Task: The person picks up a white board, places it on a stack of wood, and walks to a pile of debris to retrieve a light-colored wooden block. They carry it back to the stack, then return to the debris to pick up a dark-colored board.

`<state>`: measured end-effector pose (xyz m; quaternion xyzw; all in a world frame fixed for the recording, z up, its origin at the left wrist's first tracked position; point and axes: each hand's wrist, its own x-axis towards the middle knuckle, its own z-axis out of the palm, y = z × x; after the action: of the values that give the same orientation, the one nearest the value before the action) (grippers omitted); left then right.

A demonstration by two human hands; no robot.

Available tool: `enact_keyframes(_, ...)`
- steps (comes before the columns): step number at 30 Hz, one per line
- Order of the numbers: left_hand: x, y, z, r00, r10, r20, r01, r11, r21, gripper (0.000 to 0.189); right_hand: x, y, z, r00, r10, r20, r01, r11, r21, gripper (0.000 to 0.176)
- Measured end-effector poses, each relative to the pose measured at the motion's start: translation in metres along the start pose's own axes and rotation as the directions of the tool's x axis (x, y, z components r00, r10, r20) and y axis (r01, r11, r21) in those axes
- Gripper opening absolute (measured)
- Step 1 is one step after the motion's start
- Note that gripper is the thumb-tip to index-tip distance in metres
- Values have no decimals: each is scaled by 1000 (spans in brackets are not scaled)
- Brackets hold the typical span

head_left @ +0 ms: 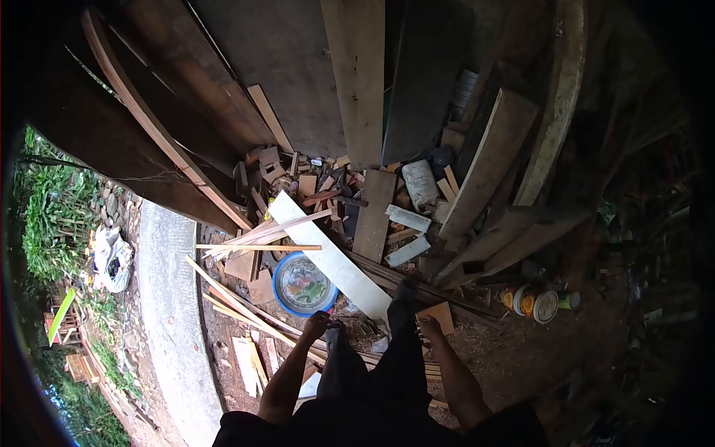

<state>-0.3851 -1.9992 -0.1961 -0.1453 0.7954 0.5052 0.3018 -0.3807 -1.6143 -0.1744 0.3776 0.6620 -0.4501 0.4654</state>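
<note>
My left hand (318,326) hangs with its fingers curled in, just below the rim of a blue-edged basin (276,285) in this view; nothing shows in it. Loosely curled, my right hand (430,328) hangs beside my right leg and overlaps the left edge of a square tan wood piece (441,316). No held thing shows there either. Between my hands, a long pale board (328,257) slants from my feet up to the left. My dark trouser legs stand among the wood scraps, with one foot stepped forward.
Long thin wood strips (242,304) lie to the left, beside a concrete curb (171,298). Ahead, tall planks (356,82) lean on the dark wall above a heap of offcuts (320,190). Paint cans (545,305) stand at right. A white sack (112,257) lies outside near plants.
</note>
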Motion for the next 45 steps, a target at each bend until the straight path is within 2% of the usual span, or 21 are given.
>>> enact_keyframes(2,17,23,13,1000,2,-18,-3,1000,-30,16,46,11,-7,985,-145,-97,124,973,-196,28)
enact_keyframes(4,40,27,23,974,220,46,-225,964,140,16,57,-6,-24,985,-145,-93,123,969,-214,27)
enact_keyframes(5,54,25,26,976,214,48,-219,965,143,16,65,-13,-32,984,-148,-100,122,965,-231,25)
enact_keyframes(7,82,19,34,940,337,57,-342,931,128,14,108,0,-42,928,-332,-167,251,891,-379,21)
enact_keyframes(8,87,41,36,989,134,70,-136,990,30,12,141,10,-46,929,-323,-183,241,899,-365,21)
enact_keyframes(9,102,43,37,986,137,90,-141,990,30,12,177,20,-51,891,-399,-218,331,898,-291,20)
enact_keyframes(10,115,37,38,964,230,134,-258,929,266,10,199,30,-54,848,-466,-254,417,881,-223,20)
enact_keyframes(11,131,29,39,928,314,198,-371,797,477,8,192,15,-57,850,-455,-266,406,887,-221,20)
enact_keyframes(13,170,-11,54,937,336,94,-346,855,388,5,145,-34,-55,948,-260,-181,283,953,113,18)
enact_keyframes(16,206,-13,68,950,273,150,-301,929,214,8,186,-40,-38,971,-222,-91,238,935,262,20)
enact_keyframes(18,231,-34,88,964,266,0,-264,955,135,13,235,-30,-22,980,-186,-73,200,931,305,22)
enact_keyframes(19,247,-45,94,971,234,45,-239,959,154,16,260,-25,-16,984,-168,-61,179,921,346,24)
enact_keyframes(24,344,-89,121,919,310,245,-395,736,549,17,373,-35,-4,993,-50,-107,73,973,221,33)
enact_keyframes(25,380,-116,131,960,167,226,-272,753,599,19,401,-38,-7,995,-72,-70,88,956,281,35)
enact_keyframes(28,452,-100,144,980,186,71,-198,858,473,17,471,-53,-12,981,-89,-172,153,900,408,31)
enact_keyframes(31,530,-110,169,812,576,-95,-495,766,410,19,552,-48,-25,959,-142,-244,248,839,485,32)
enact_keyframes(33,564,-82,181,824,554,-120,-477,793,380,28,583,-55,-34,956,-181,-230,274,828,489,36)
enact_keyframes(37,619,-65,206,744,636,-206,-514,741,432,44,627,-81,-46,787,-240,-568,499,790,357,39)
enact_keyframes(40,631,-55,216,796,555,-241,-448,809,380,51,642,-110,-63,729,-167,-663,474,823,314,47)
enact_keyframes(43,632,-52,224,909,403,-110,-372,901,222,55,650,-122,-77,860,-152,-488,406,784,470,53)
enact_keyframes(45,634,-64,234,876,447,-182,-404,886,228,56,624,-134,-74,859,-157,-488,417,768,487,47)
